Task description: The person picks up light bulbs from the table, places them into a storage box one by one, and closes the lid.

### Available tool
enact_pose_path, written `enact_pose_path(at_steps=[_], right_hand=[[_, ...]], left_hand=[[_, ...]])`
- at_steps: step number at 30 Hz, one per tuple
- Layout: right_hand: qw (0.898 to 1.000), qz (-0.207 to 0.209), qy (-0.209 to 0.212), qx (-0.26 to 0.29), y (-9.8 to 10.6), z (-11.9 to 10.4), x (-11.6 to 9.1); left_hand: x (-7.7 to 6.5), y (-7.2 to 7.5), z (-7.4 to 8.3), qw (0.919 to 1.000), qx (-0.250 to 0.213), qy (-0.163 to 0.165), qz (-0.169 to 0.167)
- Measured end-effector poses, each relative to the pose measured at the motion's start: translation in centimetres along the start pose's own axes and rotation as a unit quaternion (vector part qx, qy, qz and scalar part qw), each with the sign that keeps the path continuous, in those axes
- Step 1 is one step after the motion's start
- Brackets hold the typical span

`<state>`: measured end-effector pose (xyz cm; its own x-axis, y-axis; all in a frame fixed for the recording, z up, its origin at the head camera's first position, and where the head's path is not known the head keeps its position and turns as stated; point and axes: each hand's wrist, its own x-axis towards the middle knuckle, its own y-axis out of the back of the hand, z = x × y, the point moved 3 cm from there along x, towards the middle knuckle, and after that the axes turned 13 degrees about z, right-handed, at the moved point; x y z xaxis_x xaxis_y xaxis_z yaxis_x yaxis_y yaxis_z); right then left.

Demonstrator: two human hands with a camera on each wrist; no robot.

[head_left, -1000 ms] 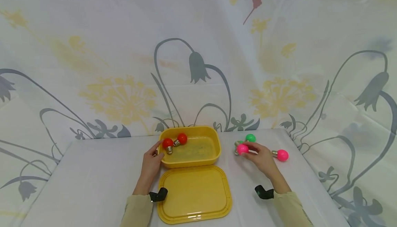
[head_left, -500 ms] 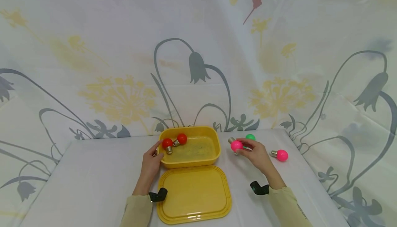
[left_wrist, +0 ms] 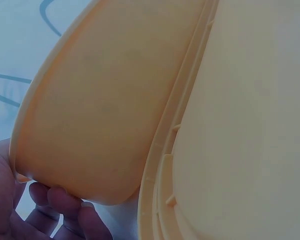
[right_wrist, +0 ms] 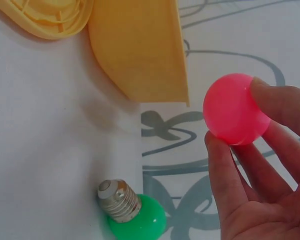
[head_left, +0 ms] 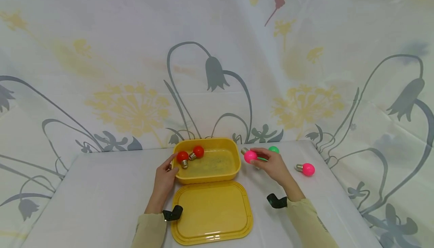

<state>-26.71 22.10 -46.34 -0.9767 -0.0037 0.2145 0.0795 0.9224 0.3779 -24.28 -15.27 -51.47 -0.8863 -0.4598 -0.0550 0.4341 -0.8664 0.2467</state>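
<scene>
My right hand (head_left: 272, 165) pinches a pink light bulb (head_left: 250, 156) by its round glass, just right of the yellow box (head_left: 203, 179). The bulb's metal base points up and left in the head view; in the right wrist view, thumb and fingertips press the pink bulb (right_wrist: 232, 110) from two sides. My left hand (head_left: 166, 176) grips the box's left end, with fingers (left_wrist: 65, 200) curled at the end wall in the left wrist view. Inside the box, two red bulbs, one nearer (head_left: 182, 156) and one farther (head_left: 198, 151), lie towards the left.
A yellow lid (head_left: 211, 212) lies flat in front of the box. A green bulb (head_left: 274, 149) rests behind my right hand, and more green shows under the fingers. Farther right lies another pink bulb (head_left: 308, 169). A patterned curtain (head_left: 217, 105) rises behind the table.
My right hand has carried the pink bulb left from beside the green bulbs to near the box's right end. The left hand and the box have stayed in place.
</scene>
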Motion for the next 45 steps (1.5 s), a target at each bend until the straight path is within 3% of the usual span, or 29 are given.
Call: enact_pose_path(at_steps=[16,24,45], right_hand=[[1.0,-0.026,0.001,-0.005,-1.7,-1.4,0.9],[0.999,-0.049,-0.002,0.019,-2.8,-1.9,1.8],[0.995,-0.093,0.018,-0.031,-4.9,-3.4,3.2]], left_hand=[[0.0,0.1,0.0,1.0,0.0,0.002,0.003],[0.0,0.1,0.0,0.9999,-0.003,-0.004,0.011],[0.0,0.0,0.2,1.0,0.0,-0.004,0.004]])
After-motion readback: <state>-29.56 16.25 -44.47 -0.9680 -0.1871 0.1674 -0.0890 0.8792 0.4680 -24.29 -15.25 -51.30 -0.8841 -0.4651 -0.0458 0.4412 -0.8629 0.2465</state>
